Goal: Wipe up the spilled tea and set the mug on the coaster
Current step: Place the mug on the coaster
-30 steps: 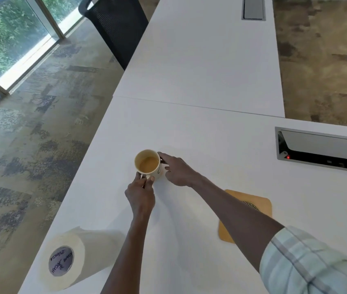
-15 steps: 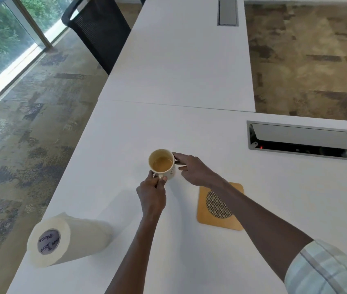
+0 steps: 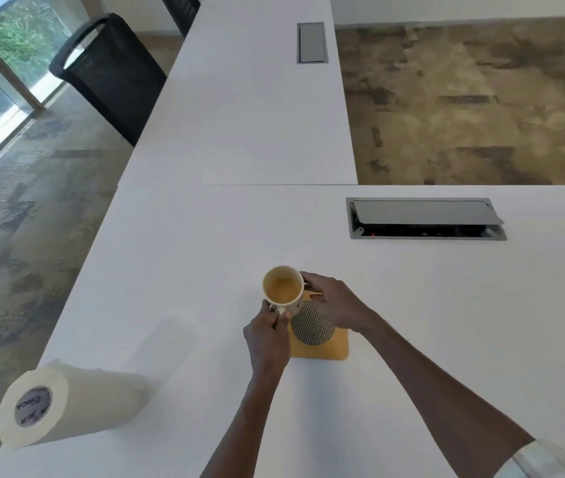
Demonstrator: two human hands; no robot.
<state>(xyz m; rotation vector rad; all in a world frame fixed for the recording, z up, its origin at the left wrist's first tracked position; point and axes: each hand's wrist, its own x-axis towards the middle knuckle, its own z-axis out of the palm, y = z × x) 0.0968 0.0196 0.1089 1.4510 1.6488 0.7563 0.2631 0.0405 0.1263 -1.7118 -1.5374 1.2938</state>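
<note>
A cream mug (image 3: 283,288) with brown tea in it stands upright at the far left corner of the yellow coaster (image 3: 322,343), which has a round mesh centre. My left hand (image 3: 267,336) pinches the mug's handle on the near side. My right hand (image 3: 334,301) rests its fingers against the mug's right side, and lies over the coaster's far edge. No spilled tea shows on the white table (image 3: 205,270).
A paper towel roll (image 3: 67,401) lies on its side at the table's near left corner. A cable box (image 3: 424,219) with its lid raised is set in the table at the back right. A black chair (image 3: 108,74) stands to the far left.
Both hands have carried the mug to the right, from beside the coaster to its far left corner. The view has shifted, so the coaster now lies under my hands.
</note>
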